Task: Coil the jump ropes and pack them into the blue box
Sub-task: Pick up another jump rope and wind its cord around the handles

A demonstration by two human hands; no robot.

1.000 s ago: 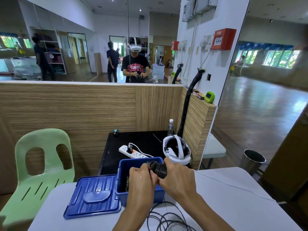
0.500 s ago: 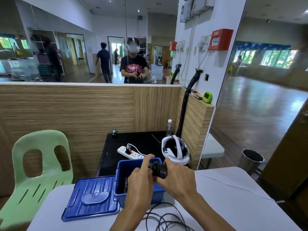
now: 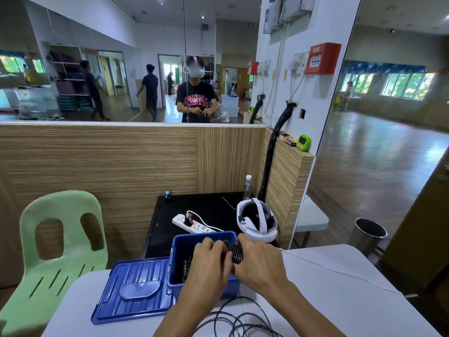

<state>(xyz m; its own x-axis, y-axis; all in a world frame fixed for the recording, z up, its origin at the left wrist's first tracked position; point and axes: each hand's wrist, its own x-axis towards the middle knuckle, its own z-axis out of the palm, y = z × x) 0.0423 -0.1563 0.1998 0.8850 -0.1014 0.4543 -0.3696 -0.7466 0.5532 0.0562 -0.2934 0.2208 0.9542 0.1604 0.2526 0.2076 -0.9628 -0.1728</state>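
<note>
Jump-rope handle, black and ribbed, sits gripped between both hands over the blue box. Left hand and right hand curl their fingers around it. Loose rope lies at the table's near edge.

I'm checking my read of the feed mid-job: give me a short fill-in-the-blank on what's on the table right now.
1. Both hands, the left hand and the right hand, grip the black ribbed ____ of a jump rope.
2. The blue lid lies flat to the ____ of the blue box.
3. Loose black rope lies on the ____ table.

Missing words: handle; left; white
</note>
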